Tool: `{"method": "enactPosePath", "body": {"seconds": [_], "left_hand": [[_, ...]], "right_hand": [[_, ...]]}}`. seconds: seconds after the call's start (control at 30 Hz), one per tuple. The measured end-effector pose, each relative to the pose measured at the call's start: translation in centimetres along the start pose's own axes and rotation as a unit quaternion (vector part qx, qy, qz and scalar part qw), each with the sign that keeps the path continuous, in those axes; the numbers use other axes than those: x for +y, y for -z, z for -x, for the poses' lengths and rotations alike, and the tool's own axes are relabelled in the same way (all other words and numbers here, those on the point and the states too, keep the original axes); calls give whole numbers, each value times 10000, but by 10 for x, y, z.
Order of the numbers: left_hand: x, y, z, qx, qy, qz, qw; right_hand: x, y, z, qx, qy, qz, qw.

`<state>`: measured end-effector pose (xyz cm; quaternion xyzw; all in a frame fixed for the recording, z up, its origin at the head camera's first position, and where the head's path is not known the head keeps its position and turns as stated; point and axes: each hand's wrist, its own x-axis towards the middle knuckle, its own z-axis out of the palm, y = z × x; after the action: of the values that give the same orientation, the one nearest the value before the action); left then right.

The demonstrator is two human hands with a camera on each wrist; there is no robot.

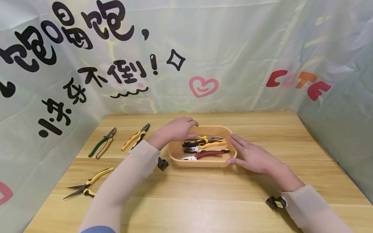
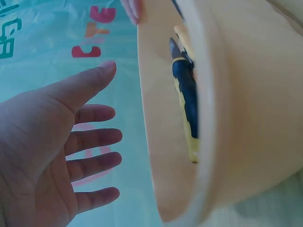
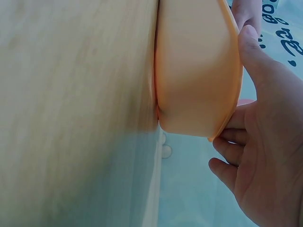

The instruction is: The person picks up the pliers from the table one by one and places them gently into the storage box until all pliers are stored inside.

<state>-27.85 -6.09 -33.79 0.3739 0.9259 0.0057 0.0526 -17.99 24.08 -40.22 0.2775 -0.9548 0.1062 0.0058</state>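
Note:
My right hand (image 1: 254, 157) holds the right end of an orange plastic basin (image 1: 204, 163), thumb at its front rim and fingers around the corner. Over the basin's left end reaches my left hand (image 1: 176, 129). Its fingers are extended and spread in the left wrist view, with nothing between them. Several pliers lie inside the basin: yellow-and-black long-nose pliers (image 1: 204, 141) at the back, yellow-handled pliers (image 1: 211, 145) in the middle, and red-and-black pliers (image 1: 208, 154) in front. The left wrist view shows one black-and-yellow handle (image 2: 186, 94) beyond the basin's rim.
Left of the basin on the wooden table (image 1: 204, 200) lie green-and-tan pliers (image 1: 103, 142), yellow-and-black pliers (image 1: 137, 137) partly behind my left arm, and spread yellow long-nose pliers (image 1: 87, 183). A printed cloth (image 1: 233, 42) hangs behind and beside the table.

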Motion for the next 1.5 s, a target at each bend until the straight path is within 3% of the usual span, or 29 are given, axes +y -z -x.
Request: {"method": "enactPosePath", "body": {"seconds": [0.5, 0.7, 1.07, 1.5], "left_hand": [[-34, -13, 26, 694, 461, 495, 9953], [-47, -23, 37, 916, 812, 678, 9902], [-66, -34, 52, 984, 1437, 760, 9818], [-92, -51, 73, 1127, 1919, 1045, 9693]], "right_hand": [[1, -1, 0, -24, -55, -58, 10000], [0, -1, 0, -30, -58, -46, 10000], [-1, 0, 1, -22, -48, -83, 10000], [-1, 0, 0, -12, -34, -79, 10000]]}}
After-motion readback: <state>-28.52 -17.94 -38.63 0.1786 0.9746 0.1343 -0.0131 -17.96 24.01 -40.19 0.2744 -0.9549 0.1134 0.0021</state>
